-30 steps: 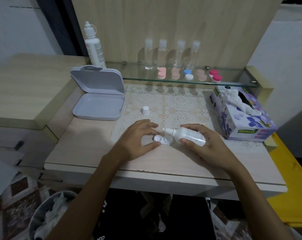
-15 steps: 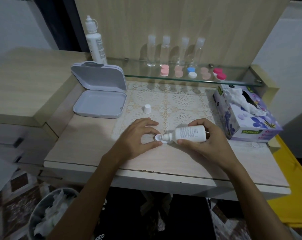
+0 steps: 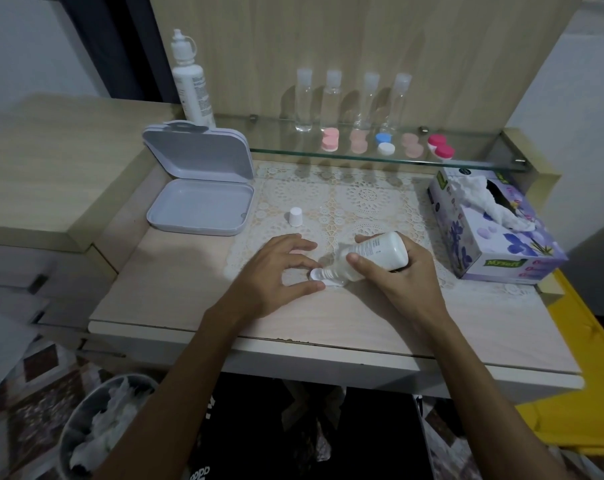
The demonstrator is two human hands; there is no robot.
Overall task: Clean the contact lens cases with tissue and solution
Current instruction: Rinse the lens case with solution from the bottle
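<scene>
The right hand [image 3: 402, 278] has its grip closed around a small white solution bottle [image 3: 376, 253], which is tipped over with its nozzle pointing down and to the left at a white contact lens case [image 3: 323, 277]. The case lies on the near edge of a lace mat [image 3: 356, 202] on the table [image 3: 175, 271], between the two hands. The left hand [image 3: 276, 271] rests on the table with its fingers curled loosely; thumb and forefinger flank the left end of the case, seemingly steadying it, though whether they press on it is hard to tell because the case is small and partly covered by the nozzle. The bottle's small white cap [image 3: 296, 216] stands upright on the mat, well apart from the hands, just beside an open grey hinged box [image 3: 203, 188] at the left of the table. A tissue box [image 3: 494, 230] with purple flowers sits at the right of the table, a white tissue sticking up from its opening. Behind the mat a glass shelf [image 3: 466, 159] carries a row of coloured lens cases [image 3: 383, 143] in pink, blue, white and red, with four clear bottles [image 3: 333, 98] standing behind them. A larger white solution bottle [image 3: 191, 84] stands at the shelf's left end. Below the table's left corner is a bin [image 3: 96, 427] holding crumpled white tissues.
</scene>
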